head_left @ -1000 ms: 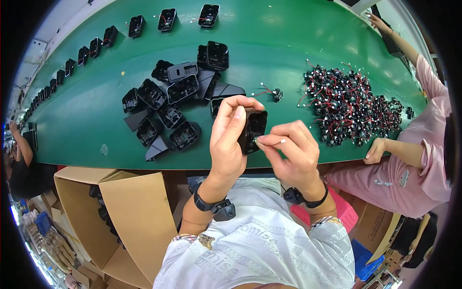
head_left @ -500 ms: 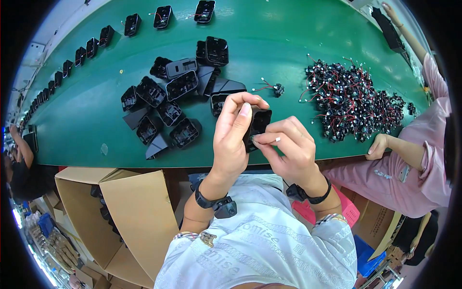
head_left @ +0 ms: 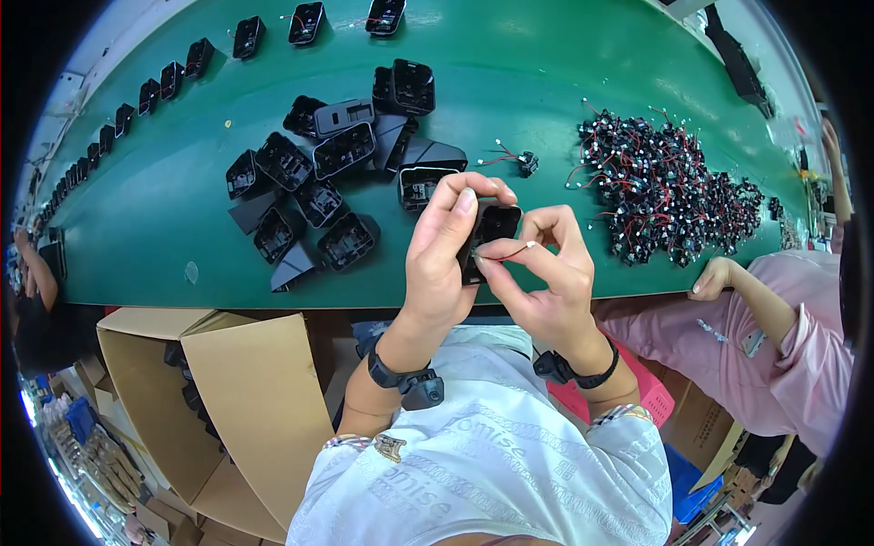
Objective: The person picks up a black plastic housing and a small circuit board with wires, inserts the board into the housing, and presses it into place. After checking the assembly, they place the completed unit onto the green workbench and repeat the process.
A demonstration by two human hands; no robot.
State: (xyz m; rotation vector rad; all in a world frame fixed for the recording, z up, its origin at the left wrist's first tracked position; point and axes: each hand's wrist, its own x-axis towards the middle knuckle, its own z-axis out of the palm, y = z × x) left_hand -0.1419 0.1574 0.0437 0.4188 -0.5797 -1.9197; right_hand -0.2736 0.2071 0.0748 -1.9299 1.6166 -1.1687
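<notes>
My left hand (head_left: 439,259) is closed around a small black plastic housing (head_left: 499,221), its open side facing up and my thumb along the near wall. At the housing's lower end, my right hand (head_left: 560,287) pinches a small wired part. Its thin red lead (head_left: 512,257) runs over the index finger and ends in a white plug. My fingertips hide the part's body, so whether it sits in the housing cannot be made out. Just beyond my hands lies a single black wired part (head_left: 528,164) on the green table (head_left: 510,100).
Several black housings (head_left: 344,153) lie heaped at the left, and more stand in a curved row (head_left: 248,38) behind. A large pile of wired parts (head_left: 651,182) spreads on the right. Beside it rests a co-worker's hand (head_left: 715,278). A cardboard box (head_left: 255,400) stands below the table edge.
My right fingers have shifted slightly on the wired part. Its red lead and white plug now show above the index finger. The co-worker's raised arm at the far right has moved lower.
</notes>
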